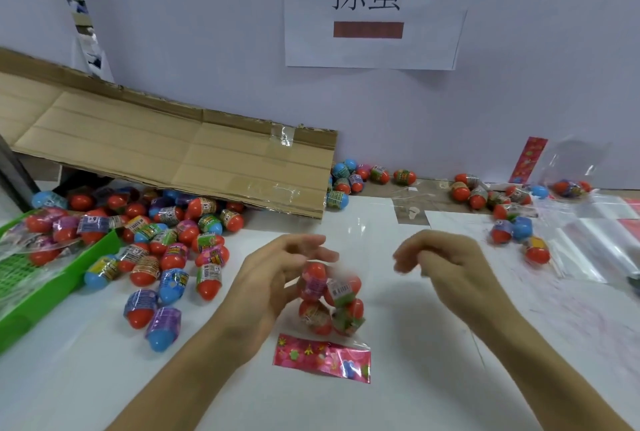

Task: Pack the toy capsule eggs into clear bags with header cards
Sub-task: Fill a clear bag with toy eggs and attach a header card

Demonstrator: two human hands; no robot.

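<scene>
Hands (273, 278) (446, 264) motion-blurred, bagged eggs (330, 299) smeared, grip unclear

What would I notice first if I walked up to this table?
Probably the two hands in the middle, the left hand touching a clear bag of eggs with a shiny pink card at its near end, the right hand hovering beside it. Next, the big heap of red, blue and purple eggs on the left, spilling from under a cardboard sheet. A paper sign hangs on the wall behind.

2 bare forearms, left hand (273, 278) and right hand (446, 262) ungloved.
</scene>
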